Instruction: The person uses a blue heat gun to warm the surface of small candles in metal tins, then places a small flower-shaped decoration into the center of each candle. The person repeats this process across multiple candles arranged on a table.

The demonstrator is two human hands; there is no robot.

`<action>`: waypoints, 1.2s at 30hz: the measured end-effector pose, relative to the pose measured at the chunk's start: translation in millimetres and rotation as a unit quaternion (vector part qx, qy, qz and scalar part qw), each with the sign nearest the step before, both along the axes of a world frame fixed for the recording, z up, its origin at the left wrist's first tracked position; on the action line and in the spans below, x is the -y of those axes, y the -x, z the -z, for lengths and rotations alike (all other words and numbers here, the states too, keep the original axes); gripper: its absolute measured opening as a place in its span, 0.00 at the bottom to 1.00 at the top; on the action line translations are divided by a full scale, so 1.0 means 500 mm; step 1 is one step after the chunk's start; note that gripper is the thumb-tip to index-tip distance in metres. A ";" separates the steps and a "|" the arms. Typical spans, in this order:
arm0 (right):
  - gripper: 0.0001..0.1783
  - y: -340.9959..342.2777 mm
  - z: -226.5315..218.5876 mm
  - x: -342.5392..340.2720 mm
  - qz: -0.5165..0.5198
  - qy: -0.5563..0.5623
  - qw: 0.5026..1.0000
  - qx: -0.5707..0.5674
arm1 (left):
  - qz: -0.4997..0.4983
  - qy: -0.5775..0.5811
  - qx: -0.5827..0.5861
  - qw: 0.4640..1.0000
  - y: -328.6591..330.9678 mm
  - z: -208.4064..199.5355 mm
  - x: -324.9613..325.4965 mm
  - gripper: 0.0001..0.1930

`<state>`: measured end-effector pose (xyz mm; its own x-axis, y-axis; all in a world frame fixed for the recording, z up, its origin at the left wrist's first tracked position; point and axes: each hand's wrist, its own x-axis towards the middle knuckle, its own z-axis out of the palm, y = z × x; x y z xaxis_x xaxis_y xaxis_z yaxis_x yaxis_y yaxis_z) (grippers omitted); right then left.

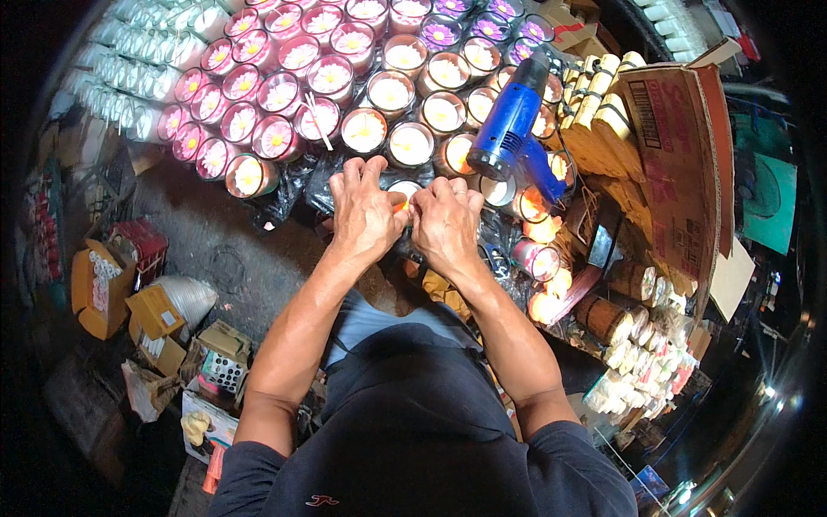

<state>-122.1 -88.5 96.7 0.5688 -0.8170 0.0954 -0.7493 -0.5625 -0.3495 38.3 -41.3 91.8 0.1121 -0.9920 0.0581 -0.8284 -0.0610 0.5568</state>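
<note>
Right in front of me, a glass candle with white wax stands between my hands at the near edge of the rows. My left hand curls around its left side, thumb near the rim, with a bit of orange by the thumb tip. My right hand closes in from the right, fingers bent and thumb at the rim. The hands hide most of the glass. Close behind are white-topped candles with flowers in them. A blue heat gun lies over the candles to the right of my hands.
Rows of pink flower candles spread to the far left, purple ones farther back. A tall cardboard box stands at the right. Orange flowers lie near my right forearm. Open cartons sit on the floor at the left.
</note>
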 end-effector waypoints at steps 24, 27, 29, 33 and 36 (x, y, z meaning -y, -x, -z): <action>0.07 -0.014 0.010 -0.012 -0.020 0.027 0.999 0.026 | -0.029 -0.019 0.006 0.999 0.005 0.001 0.001 0.11; 0.07 -0.014 0.003 -0.015 -0.018 0.023 0.999 0.033 | -0.026 -0.015 0.005 1.000 0.005 -0.002 0.001 0.10; 0.07 -0.015 -0.002 -0.014 -0.013 0.010 0.999 0.042 | -0.027 -0.011 0.003 1.000 0.005 -0.002 0.001 0.09; 0.07 -0.010 -0.008 -0.005 0.009 -0.070 0.994 0.087 | -0.020 0.007 -0.006 1.000 0.005 0.008 -0.001 0.09; 0.09 0.015 -0.017 0.001 0.014 -0.094 0.991 0.095 | -0.021 0.015 -0.032 0.999 0.005 0.019 -0.005 0.09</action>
<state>-129.6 -88.9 105.1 0.5327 -0.8452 0.0433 -0.6743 -0.4549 -0.5817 35.6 -38.8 82.1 0.1589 -0.9841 0.0800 -0.7886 -0.0777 0.6100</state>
